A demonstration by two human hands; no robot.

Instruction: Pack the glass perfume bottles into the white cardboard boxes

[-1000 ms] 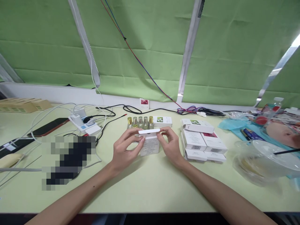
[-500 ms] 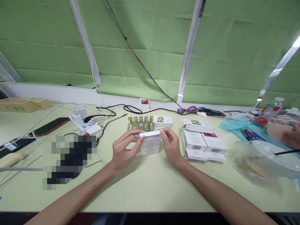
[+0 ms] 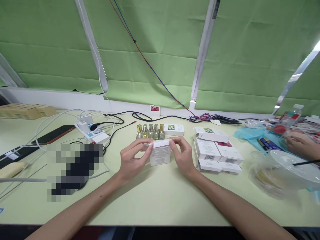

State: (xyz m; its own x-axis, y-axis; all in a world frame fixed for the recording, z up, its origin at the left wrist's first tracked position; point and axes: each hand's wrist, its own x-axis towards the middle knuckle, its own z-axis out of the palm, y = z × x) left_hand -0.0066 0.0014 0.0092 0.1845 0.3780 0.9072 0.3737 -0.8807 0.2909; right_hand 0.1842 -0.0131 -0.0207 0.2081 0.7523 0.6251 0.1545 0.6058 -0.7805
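Your left hand (image 3: 132, 160) sat at the nine o'clock side of the small white carton (image 3: 160, 156), thumb and fingertips pinched on its upper corner, and your right hand (image 3: 183, 155) mirrored it at three o'clock, clamped on the opposite upper corner. Between them the carton was held upright straight ahead of you, its printed face turned towards six o'clock and its top flap (image 3: 160, 143) lying across the upper edge. The step in hand looked to be the pressing down of that flap; whether it was fully tucked in could not be told, since your fingertips and the angle hid its far side. The next move, I judged, called for level pressure from both thumbs, light enough that the thin card did not bow.

Just beyond the carton, towards eleven o'clock, bottles (image 3: 156, 133) with gold and silver caps stood near your left hand, so a wide sweep that way risked tipping them. A flat carton (image 3: 177, 129) lay at one o'clock, beside them. Farther out, a stack of cartons (image 3: 207, 148) rested at three o'clock, near your right wrist, with a lidded cup (image 3: 295, 163) beyond it
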